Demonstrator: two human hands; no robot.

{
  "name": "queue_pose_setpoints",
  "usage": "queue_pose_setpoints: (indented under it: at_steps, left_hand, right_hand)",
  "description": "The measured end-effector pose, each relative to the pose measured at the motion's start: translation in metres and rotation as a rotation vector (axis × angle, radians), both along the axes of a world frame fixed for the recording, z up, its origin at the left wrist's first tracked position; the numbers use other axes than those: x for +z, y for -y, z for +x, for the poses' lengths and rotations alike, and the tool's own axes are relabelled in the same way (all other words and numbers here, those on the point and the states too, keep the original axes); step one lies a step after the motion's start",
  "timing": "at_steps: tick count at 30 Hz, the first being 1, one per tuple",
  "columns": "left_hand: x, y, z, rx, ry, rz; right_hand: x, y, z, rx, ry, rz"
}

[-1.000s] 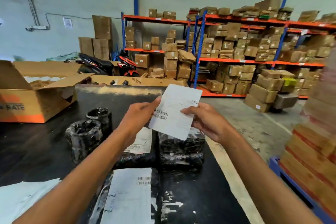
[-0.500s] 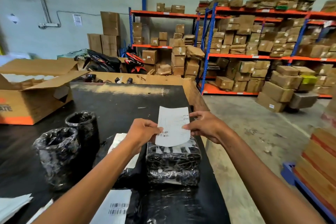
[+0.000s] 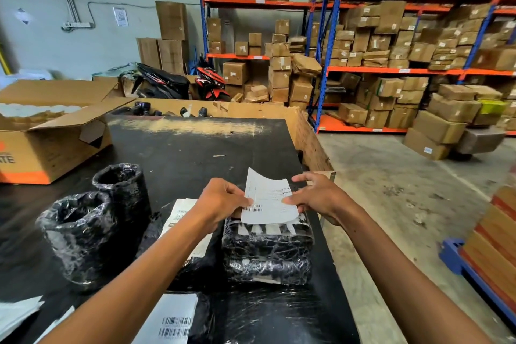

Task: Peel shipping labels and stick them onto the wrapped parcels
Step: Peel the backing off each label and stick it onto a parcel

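I had the shipping label (image 3: 268, 200) pinched at its two side edges, left hand (image 3: 220, 201) and right hand (image 3: 321, 197), to keep it taut. Its lower edge sat at the top of the black wrapped parcel (image 3: 266, 250) on the table (image 3: 195, 148); its upper corner curled free.

A warehouse packing area, tall orange-and-blue racking (image 3: 396, 70) crammed with brown cartons (image 3: 388, 86), more cartons stacked on the bare concrete floor (image 3: 391, 184), parked scooters (image 3: 167, 84) by the wall, a black worktop (image 3: 195, 148) carrying plastic-wrapped parcels (image 3: 268, 251) and an open cardboard box (image 3: 50, 145)
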State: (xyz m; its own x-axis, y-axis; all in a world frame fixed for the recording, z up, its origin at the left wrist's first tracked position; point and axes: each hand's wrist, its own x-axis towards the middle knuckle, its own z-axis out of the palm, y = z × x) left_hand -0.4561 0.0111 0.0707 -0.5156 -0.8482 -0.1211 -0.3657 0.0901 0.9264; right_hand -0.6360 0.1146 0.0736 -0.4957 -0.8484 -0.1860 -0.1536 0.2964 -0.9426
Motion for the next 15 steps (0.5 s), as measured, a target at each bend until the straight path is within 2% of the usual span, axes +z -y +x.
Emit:
queue_pose_setpoints:
  at_steps: [9, 15]
  left_hand:
    - [0.009, -0.007, 0.004, -0.059, -0.031, 0.032]
    - [0.011, -0.013, 0.008, -0.051, -0.033, -0.018]
  right_hand:
    - [-0.001, -0.007, 0.001, -0.007, -0.004, -0.061]
    - [0.0, -0.01, 0.01, -0.013, -0.023, -0.074]
